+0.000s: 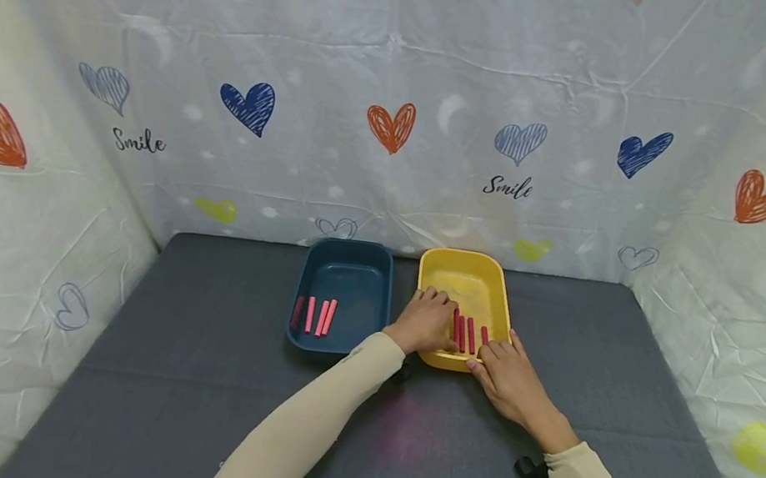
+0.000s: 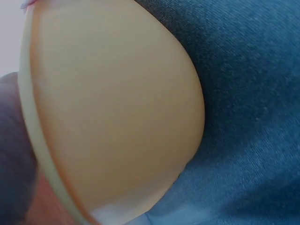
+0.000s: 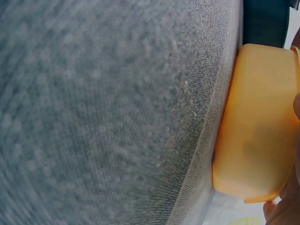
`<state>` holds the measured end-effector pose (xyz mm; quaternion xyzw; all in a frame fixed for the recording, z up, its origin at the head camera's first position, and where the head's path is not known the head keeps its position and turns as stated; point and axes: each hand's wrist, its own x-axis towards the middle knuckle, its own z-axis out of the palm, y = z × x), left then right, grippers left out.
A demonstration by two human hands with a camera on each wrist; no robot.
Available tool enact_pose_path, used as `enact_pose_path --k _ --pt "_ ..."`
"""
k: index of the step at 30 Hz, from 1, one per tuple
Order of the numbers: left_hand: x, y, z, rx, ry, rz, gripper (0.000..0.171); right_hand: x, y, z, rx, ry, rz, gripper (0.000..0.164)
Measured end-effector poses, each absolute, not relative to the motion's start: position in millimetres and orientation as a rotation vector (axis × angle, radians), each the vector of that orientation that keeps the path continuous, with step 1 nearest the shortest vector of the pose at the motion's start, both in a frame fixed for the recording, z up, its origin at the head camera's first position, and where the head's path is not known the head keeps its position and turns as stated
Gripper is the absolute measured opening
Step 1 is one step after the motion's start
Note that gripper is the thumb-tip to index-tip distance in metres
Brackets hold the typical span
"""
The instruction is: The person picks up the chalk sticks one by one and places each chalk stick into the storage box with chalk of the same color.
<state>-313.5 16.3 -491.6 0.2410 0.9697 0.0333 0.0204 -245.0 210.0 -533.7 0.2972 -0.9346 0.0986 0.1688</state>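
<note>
Inside the yellow tray (image 1: 466, 263), several dark red chalk-like sticks (image 1: 470, 335) lie side by side near the front. My left hand (image 1: 428, 321) reaches over the tray's left rim, with the leftmost red stick (image 1: 456, 325) between its fingertips and thumb. At the front right corner, my right hand (image 1: 511, 375) grips the rim, its thumb against the front wall and its fingers over the edge. The left wrist view shows mostly the tray's yellow wall (image 2: 117, 103) close up. In the right wrist view, parts of the right hand (image 3: 291, 197) border the tray.
A dark blue tray (image 1: 353, 248) stands left of the yellow one, with several pink and red sticks (image 1: 322, 318) in a row at its front. Both trays sit at the back of the dark grey table (image 1: 198, 343), before a heart-patterned curtain (image 1: 321, 153).
</note>
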Motion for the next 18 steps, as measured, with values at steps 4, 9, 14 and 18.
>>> enact_pose_path --k 4,9,14,18 --pt "-314.2 20.0 -491.6 0.731 2.999 0.077 0.076 -245.2 209.9 -534.3 0.851 -2.645 0.277 0.023" --pt "-315.1 23.3 -491.7 0.708 2.995 0.038 0.073 -245.4 210.1 -533.1 0.856 -2.632 0.271 0.023" --pt "-315.7 26.4 -493.3 0.699 3.006 0.004 0.067 -245.6 210.8 -532.6 0.856 -2.624 0.261 0.023" --pt "-314.9 28.6 -493.7 0.69 3.01 -0.024 0.065 -244.4 211.2 -533.1 0.854 -2.637 0.27 0.023"
